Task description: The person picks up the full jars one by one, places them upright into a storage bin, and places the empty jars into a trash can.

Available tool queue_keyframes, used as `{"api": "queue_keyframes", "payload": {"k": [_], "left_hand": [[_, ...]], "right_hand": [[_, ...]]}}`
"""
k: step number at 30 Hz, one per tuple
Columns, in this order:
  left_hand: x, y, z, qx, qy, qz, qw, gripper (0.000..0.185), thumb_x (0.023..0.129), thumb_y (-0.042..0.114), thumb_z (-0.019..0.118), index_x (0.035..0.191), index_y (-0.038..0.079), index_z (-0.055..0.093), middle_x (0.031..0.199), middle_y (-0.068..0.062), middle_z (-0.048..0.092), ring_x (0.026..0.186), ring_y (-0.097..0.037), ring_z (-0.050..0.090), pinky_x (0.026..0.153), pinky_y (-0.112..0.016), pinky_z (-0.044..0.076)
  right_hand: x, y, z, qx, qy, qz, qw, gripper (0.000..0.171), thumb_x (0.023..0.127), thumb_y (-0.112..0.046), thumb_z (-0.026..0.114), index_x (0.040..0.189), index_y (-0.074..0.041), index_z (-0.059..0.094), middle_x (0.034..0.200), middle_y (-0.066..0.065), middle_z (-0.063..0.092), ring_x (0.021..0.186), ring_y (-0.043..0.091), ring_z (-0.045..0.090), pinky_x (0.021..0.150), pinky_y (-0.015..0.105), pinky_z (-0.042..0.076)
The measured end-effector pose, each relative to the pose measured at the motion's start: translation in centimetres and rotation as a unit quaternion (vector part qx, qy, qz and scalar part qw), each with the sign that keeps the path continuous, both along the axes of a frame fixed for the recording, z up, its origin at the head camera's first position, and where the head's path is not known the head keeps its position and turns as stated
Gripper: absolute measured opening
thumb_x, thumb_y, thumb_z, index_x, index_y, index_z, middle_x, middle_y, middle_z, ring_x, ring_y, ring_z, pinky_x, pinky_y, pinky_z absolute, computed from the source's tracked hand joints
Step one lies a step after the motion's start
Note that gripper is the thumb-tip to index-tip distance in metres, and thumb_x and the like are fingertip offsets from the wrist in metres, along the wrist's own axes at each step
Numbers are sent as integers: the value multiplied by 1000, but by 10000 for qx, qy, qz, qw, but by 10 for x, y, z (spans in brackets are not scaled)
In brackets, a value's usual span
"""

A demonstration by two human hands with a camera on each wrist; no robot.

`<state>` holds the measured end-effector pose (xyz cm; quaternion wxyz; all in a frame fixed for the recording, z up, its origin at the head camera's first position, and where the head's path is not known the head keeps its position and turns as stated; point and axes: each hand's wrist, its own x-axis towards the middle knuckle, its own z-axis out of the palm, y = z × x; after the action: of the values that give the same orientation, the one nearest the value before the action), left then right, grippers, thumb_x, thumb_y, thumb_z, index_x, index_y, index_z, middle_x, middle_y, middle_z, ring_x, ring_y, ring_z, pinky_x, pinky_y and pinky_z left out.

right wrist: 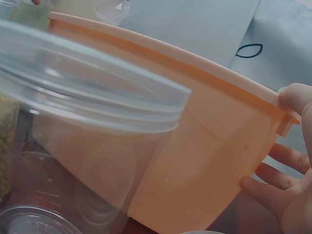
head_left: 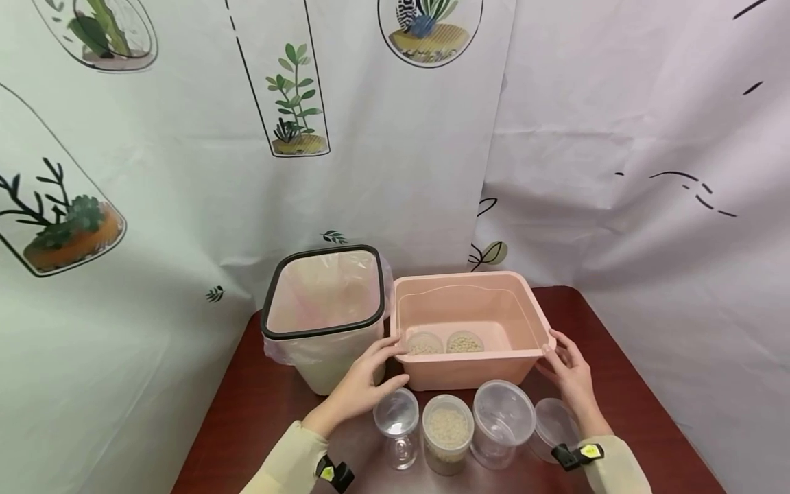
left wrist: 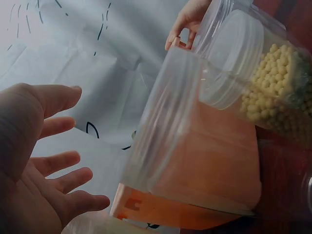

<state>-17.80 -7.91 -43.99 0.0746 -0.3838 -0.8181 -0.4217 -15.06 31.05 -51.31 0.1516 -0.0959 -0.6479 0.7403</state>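
Observation:
A pink plastic basin point(head_left: 472, 370) stands on the dark red table. My right hand point(head_left: 570, 377) grips its front right corner, thumb on the rim and fingers below it along the wall, as the right wrist view shows. At the front left corner is my left hand point(head_left: 367, 384), its fingers spread and reaching toward the rim; in the left wrist view they hold nothing. Inside the basin sit two round clear containers, one with pale grains point(head_left: 424, 344) and one with yellowish beans point(head_left: 465, 342).
Before the basin stand a clear stemmed cup point(head_left: 398, 418), a lidded jar of beans point(head_left: 447, 432), an empty clear jar point(head_left: 503, 415) and another clear container point(head_left: 554, 425). A lined trash bin point(head_left: 336, 357) is left of the basin. Printed cloth point(head_left: 401, 171) hangs behind.

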Motion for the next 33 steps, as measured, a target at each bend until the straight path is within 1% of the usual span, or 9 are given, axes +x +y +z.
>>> {"api": "queue_keyframes", "payload": {"k": [5,9,13,17,20,23,26,29,33], "left_hand": [[14,-9,-8,87,-208,-192,9996,42,85,27,69,124,17,56,136,-7,44,124,-25,44,95,-41,42],[26,-6,-7,90,54,-228,9997,45,84,28,69,126,22,54,139,-6,41,126,-24,42,96,-41,41],[38,7,-4,156,509,-329,9980,49,84,29,70,129,22,52,142,-5,37,127,-24,39,96,-40,41],[49,27,-5,136,839,-408,9956,53,84,34,69,131,20,50,144,-5,34,127,-24,38,95,-40,41],[57,41,-8,-48,880,-356,9955,56,83,36,69,132,18,48,145,-4,32,128,-23,37,94,-40,42],[65,53,-12,-595,1061,-125,9925,62,81,42,70,132,16,48,144,-6,33,127,-23,38,88,-37,47],[68,61,-15,-1397,1545,173,9779,66,77,49,70,130,14,50,139,-9,39,122,-25,44,88,-38,47],[68,67,-18,-2133,2137,417,9524,68,75,56,69,125,12,55,132,-13,47,115,-27,51,93,-43,43],[67,70,-21,-2872,2659,563,9185,70,73,61,66,123,12,58,125,-15,53,108,-26,55,94,-48,41]], "right_hand": [[0,-1,0,-55,-14,-25,10000,54,91,-19,60,139,-10,38,119,10,46,94,1,58,75,31,52],[0,-1,3,-97,46,-20,9999,53,91,-19,61,139,-9,39,119,12,46,94,1,58,75,31,52],[0,-2,4,-118,57,-11,9999,53,91,-19,61,139,-10,39,122,16,44,94,1,58,76,31,52],[0,-3,2,-162,-5,-41,9999,53,90,-19,61,139,-12,40,124,16,42,95,1,56,76,31,52],[-1,-4,1,-125,-70,-82,9999,53,90,-20,61,139,-13,41,125,13,42,95,1,55,76,30,52],[-1,-4,0,-67,-99,-100,9999,54,90,-21,61,139,-14,40,125,11,42,97,1,55,75,29,52],[-1,-3,-2,-43,-116,-141,9998,53,90,-21,61,139,-16,41,126,11,41,96,1,55,74,27,52],[0,-4,-2,-70,-102,-145,9998,54,90,-21,62,139,-16,41,128,14,39,95,0,56,74,27,52],[1,-4,-2,-75,-120,-138,9998,54,90,-21,62,140,-15,40,130,17,37,95,0,56,74,27,52]]}}
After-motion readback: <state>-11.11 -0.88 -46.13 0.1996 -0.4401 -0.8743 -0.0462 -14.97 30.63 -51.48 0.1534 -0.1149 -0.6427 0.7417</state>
